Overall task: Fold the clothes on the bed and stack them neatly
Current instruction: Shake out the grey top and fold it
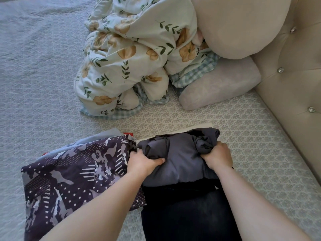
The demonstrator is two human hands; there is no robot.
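Both hands, left hand (pixel 144 161) and right hand (pixel 218 156), grip the bunched grey garment (pixel 180 157) beside the patterned cloth (pixel 73 174); likely mid-fold, next needs flattening and squaring.

— Where's it filming from?

— From the person's head, a single wide-angle camera, tipped forward and down over the bed (pixel 52 70).

— How close in?

— Close. Both forearms run in from the bottom edge, and the hands, left hand (pixel 142 161) and right hand (pixel 218 156), sit just below the middle on the grey garment (pixel 180 153).

— And further out?

— The floral duvet (pixel 132 54) fills the top centre, and the tufted headboard (pixel 295 80) bends along the right edge, as a wide lens does.

— Any second view to compare?

— No, only this one.
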